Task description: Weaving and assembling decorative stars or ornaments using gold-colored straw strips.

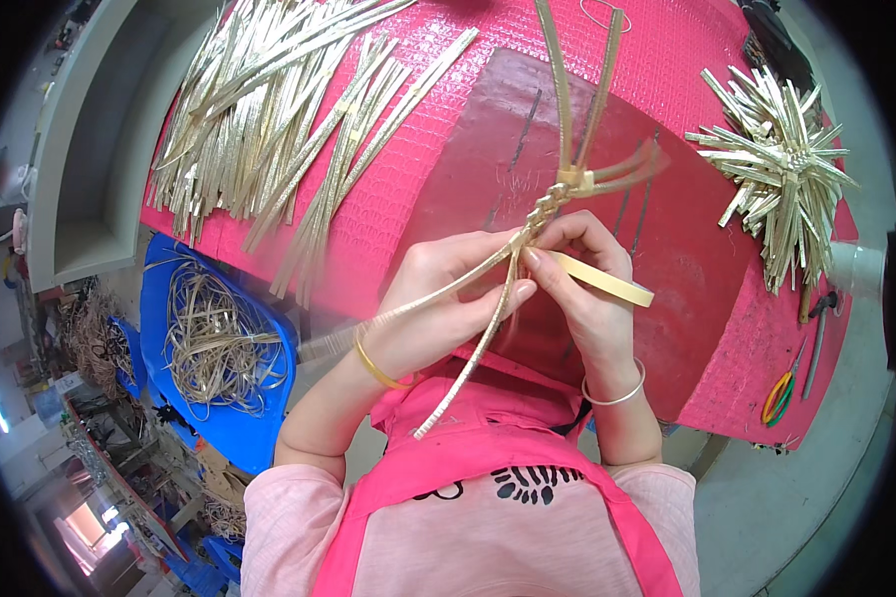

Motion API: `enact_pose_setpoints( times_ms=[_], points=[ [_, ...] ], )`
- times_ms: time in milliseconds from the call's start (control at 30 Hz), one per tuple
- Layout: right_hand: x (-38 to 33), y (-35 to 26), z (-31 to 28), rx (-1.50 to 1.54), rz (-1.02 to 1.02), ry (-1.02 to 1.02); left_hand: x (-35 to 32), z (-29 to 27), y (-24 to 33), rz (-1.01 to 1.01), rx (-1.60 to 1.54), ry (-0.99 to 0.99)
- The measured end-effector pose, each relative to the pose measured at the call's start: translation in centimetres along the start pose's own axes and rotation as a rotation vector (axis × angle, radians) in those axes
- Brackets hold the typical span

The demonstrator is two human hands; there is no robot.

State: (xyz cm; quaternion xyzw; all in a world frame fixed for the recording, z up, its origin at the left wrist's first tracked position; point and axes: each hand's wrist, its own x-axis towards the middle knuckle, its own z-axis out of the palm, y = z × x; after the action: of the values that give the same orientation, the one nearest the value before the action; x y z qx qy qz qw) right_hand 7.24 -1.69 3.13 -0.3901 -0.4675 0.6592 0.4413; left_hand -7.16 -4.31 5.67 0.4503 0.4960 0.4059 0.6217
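A short braid (543, 211) of gold, leather-like strips runs up and away from my fingers, with loose strip ends fanning out at its far end. Pale tape (579, 182) wraps that far end. My left hand (458, 289) is closed in a pinch on the braid's near end, where two loose strips trail toward my chest and left forearm. From the other side, my right hand (585, 274) pinches close to the same spot. A roll of pale yellow tape (607, 282) sits in its grip, edge-on. Fingers partly hide the place where the strips meet.
Under my hands lies a dark red mat (468, 169) on a pink-covered table (657, 40). Bundled gold strips (259, 109) lie far left, and another bunch (791, 164) at right. Scissors (782, 393) rest near the right edge. A blue bin (239, 428) of tangled strips stands left.
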Motion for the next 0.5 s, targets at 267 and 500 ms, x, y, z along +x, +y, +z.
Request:
enact_pose_setpoints(
  times_ms=[267, 500],
  points=[
    [0.3, -0.6, -0.3, -0.747, -0.41, 0.124, 0.5, 0.4, -1.0, 0.04, -0.342, 0.157],
    [-0.7, 1.7, 2.5, 0.311, -0.19, 0.275, 1.4, 2.3, -2.8, 0.108, -0.666, 0.277]
  ],
)
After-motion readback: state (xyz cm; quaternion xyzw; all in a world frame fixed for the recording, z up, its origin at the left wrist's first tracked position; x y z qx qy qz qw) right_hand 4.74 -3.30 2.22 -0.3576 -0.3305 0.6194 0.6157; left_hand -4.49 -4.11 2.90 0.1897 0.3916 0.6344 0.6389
